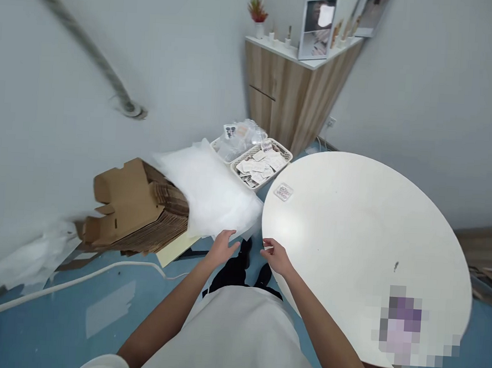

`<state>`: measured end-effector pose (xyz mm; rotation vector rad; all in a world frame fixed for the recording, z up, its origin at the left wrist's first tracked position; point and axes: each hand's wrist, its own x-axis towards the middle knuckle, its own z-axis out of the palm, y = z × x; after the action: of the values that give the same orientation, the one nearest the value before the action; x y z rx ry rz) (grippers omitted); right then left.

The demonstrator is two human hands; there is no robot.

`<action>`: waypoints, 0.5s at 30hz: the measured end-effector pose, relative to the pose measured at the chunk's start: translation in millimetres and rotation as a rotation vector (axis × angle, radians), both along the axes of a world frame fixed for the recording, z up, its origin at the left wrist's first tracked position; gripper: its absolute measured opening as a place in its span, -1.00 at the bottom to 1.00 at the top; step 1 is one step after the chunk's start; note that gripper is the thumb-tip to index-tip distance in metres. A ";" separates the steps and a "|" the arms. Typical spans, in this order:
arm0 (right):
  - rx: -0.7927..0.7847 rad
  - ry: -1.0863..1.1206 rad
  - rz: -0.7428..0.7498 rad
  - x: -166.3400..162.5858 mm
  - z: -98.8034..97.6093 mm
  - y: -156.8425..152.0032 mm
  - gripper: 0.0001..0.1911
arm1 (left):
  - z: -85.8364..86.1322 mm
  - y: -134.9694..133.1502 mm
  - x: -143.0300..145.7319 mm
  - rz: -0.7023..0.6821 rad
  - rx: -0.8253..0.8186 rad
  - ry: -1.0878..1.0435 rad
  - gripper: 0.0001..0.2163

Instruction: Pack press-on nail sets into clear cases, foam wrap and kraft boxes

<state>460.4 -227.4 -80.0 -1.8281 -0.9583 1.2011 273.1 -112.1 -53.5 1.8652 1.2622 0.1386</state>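
My left hand is held out in front of me with its fingers apart and nothing in it. It is nearest to a stack of white, translucent sheets or bags, just at the stack's lower edge; I cannot tell whether it touches. My right hand hovers by the left rim of a round white table, fingers loosely curved, thumb apart, holding nothing. A small clear packet with a printed pattern lies on the table near its left edge.
Flattened brown cardboard boxes are piled at the left. Two baskets, one with white cards, one with clear packets, stand behind the white stack. A white hose crosses the blue floor. A wooden cabinet fills the corner.
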 end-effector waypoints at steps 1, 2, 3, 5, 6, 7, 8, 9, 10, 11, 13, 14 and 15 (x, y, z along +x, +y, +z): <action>0.004 -0.013 0.049 -3.5 -0.3 6.7 -0.60 | 1.2 1.3 -7.5 0.023 0.016 0.010 -0.58; 0.007 -0.028 0.094 -7.1 -0.4 14.1 -0.60 | 1.7 3.5 -15.0 0.050 0.025 0.020 -0.58; 0.010 -0.045 0.137 -10.8 -0.4 22.1 -0.60 | 1.6 6.5 -22.4 0.081 0.026 0.028 -0.57; 0.002 -0.075 0.217 -19.1 -0.2 39.5 -0.57 | -0.5 14.4 -36.0 0.148 -0.007 0.021 -0.55; -0.008 -0.085 0.251 -23.6 -0.3 48.7 -0.56 | -2.3 19.2 -41.6 0.182 -0.041 0.001 -0.55; -0.020 -0.090 0.281 -28.4 -0.4 58.4 -0.55 | -4.6 24.5 -46.0 0.215 -0.082 -0.030 -0.55; -0.030 -0.092 0.307 -33.3 -0.7 68.5 -0.55 | -7.0 30.3 -49.1 0.246 -0.123 -0.068 -0.55; -0.037 -0.097 0.325 -38.5 -1.0 79.2 -0.55 | -9.5 36.4 -50.9 0.279 -0.158 -0.108 -0.56; -0.041 -0.103 0.336 -43.7 -1.5 90.4 -0.55 | -12.0 42.9 -51.3 0.313 -0.186 -0.146 -0.57; -0.045 -0.108 0.339 -48.9 -2.0 102.2 -0.55 | -14.5 49.6 -50.6 0.342 -0.213 -0.183 -0.57; -0.058 -0.098 0.308 -58.9 -3.2 126.6 -0.54 | -19.3 63.2 -46.7 0.381 -0.270 -0.261 -0.56; -0.065 -0.074 0.275 -63.4 -3.9 138.9 -0.53 | -21.8 70.0 -44.3 0.387 -0.306 -0.305 -0.55; -0.069 -0.034 0.236 -67.5 -4.7 150.8 -0.53 | -24.5 76.5 -42.0 0.399 -0.340 -0.343 -0.53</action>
<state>392.9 -76.6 -84.6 -1.8314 -1.1916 1.3631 231.1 -35.6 -78.0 1.2263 1.3048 0.4123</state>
